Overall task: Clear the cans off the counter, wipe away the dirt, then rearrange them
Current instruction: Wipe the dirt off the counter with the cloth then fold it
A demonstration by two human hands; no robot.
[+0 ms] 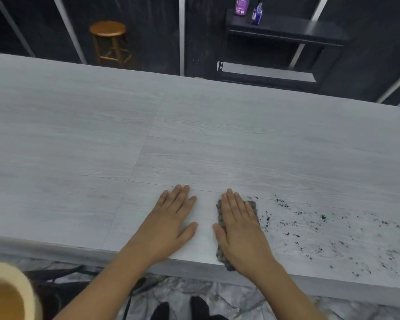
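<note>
A grey wood-grain counter (194,139) fills the view. My right hand (239,229) lies flat with straight fingers on a dark speckled cloth (252,205) near the front edge. Only the cloth's edges show around the hand. Black dirt specks (328,229) are scattered over the counter to the right of the cloth. My left hand (171,225) rests flat on the bare counter, a short gap left of the right hand. No cans are in view on the counter.
A wooden stool (109,41) stands beyond the counter's far edge. A dark shelf (286,31) at the back holds a purple bottle (241,5) and a blue bottle (258,11). A pale round container (7,294) sits at the bottom left, below the counter.
</note>
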